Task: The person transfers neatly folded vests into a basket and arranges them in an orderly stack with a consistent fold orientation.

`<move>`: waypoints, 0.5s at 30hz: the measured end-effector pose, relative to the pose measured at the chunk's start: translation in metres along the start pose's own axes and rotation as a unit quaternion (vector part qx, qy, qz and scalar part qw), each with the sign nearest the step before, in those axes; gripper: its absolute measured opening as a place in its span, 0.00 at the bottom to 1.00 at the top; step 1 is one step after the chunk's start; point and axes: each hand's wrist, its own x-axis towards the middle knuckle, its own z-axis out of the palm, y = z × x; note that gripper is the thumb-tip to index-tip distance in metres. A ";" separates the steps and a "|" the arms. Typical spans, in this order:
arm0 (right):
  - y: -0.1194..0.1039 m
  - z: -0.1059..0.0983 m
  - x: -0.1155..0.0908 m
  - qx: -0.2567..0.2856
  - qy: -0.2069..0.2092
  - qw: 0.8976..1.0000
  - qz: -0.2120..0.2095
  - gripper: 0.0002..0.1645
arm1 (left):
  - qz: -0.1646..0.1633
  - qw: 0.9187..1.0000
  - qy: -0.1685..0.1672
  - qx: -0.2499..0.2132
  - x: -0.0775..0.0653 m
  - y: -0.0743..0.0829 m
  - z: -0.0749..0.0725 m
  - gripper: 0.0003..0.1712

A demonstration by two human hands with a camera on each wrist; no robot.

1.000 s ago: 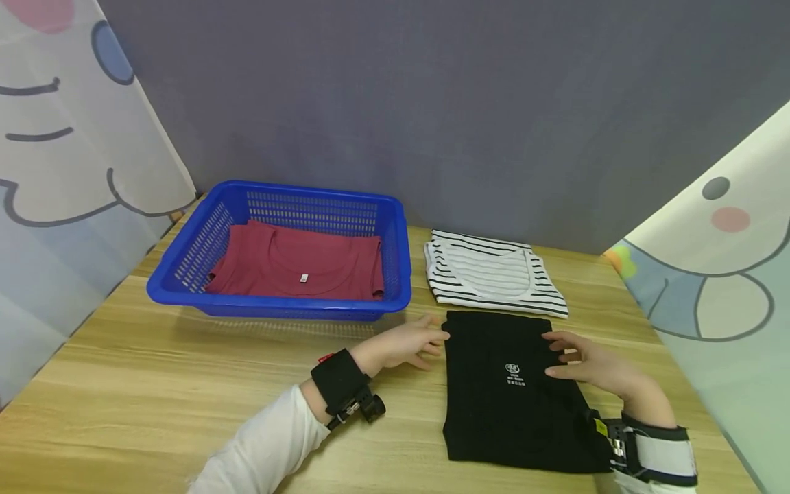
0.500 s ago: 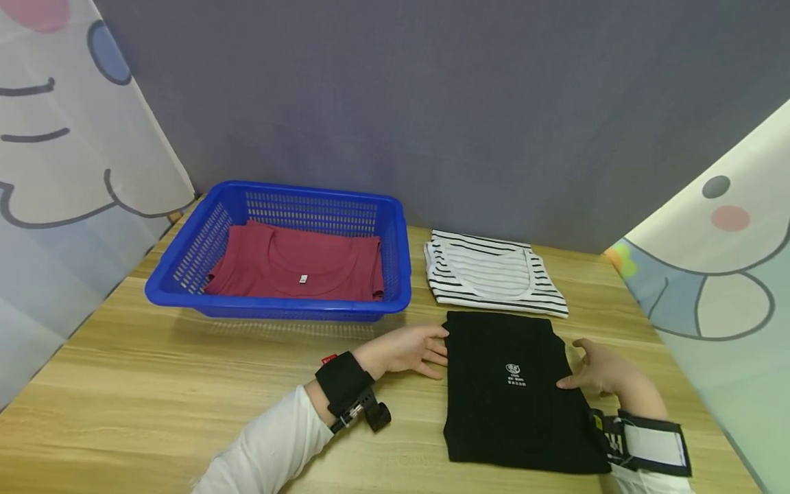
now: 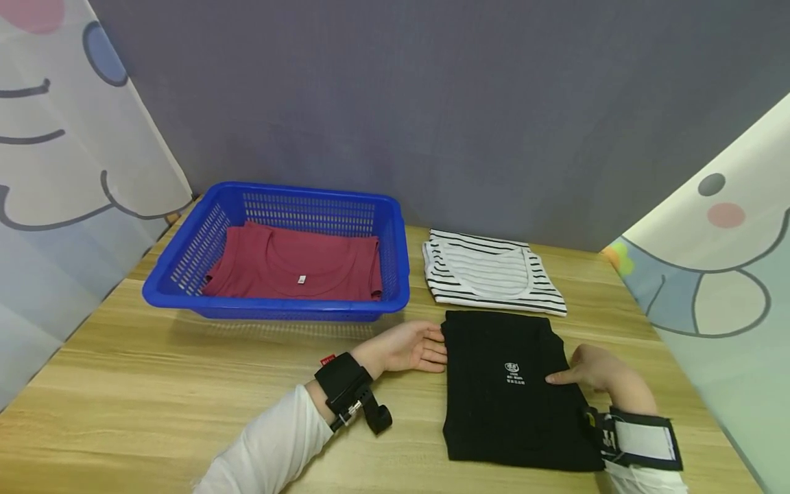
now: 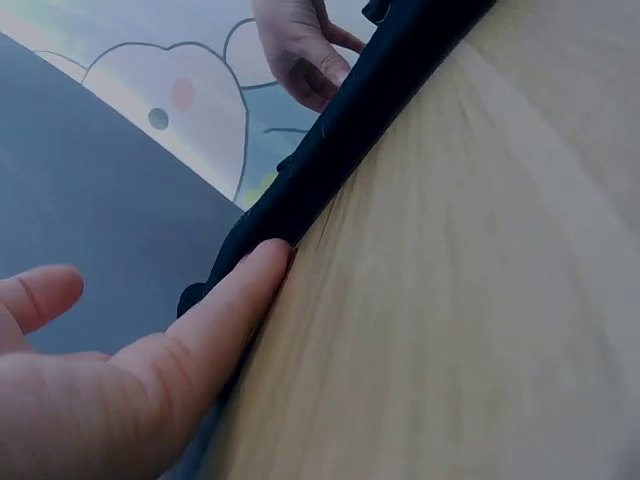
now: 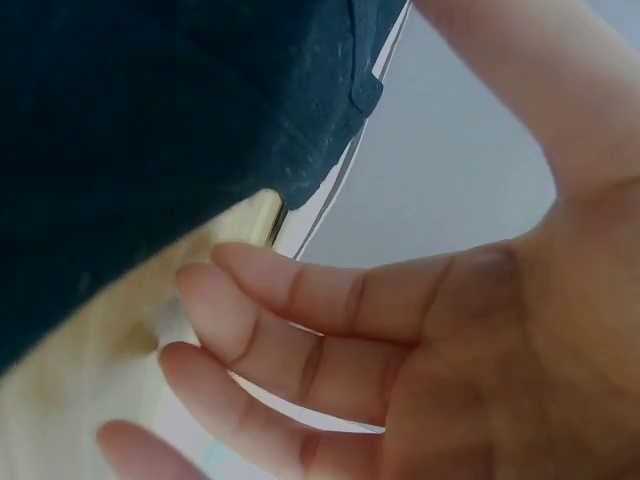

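A folded black shirt (image 3: pixel 500 418) with a small white neck print lies on the table in the head view. At its left edge rests my left hand (image 3: pixel 410 348), palm turned up, its straight fingertips touching the fold. In the left wrist view a finger (image 4: pixel 235 300) lies along the underside of the shirt's dark edge (image 4: pixel 330 150). On the other side, my right hand (image 3: pixel 605 374) has its thumb over the shirt's right edge. The right wrist view shows loosely bent fingers (image 5: pixel 330 300) beside the cloth, apart from the thumb, gripping nothing.
A blue plastic basket (image 3: pixel 278 309) holding a folded dark red shirt (image 3: pixel 308 264) stands at the back left. Behind the black shirt lies a folded white shirt with black stripes (image 3: pixel 494 271). A grey partition (image 3: pixel 395 110) closes off the table's (image 3: pixel 185 398) far side.
My left hand has rolled palm up against the shirt's left edge. The right hand has moved from above the shirt down to its right edge. The shirt is nearly unmoved.
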 end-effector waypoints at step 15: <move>-0.010 0.007 -0.005 -0.005 0.055 0.998 -0.019 0.29 | -0.018 1.000 -0.022 -0.005 0.016 -0.004 0.010 0.37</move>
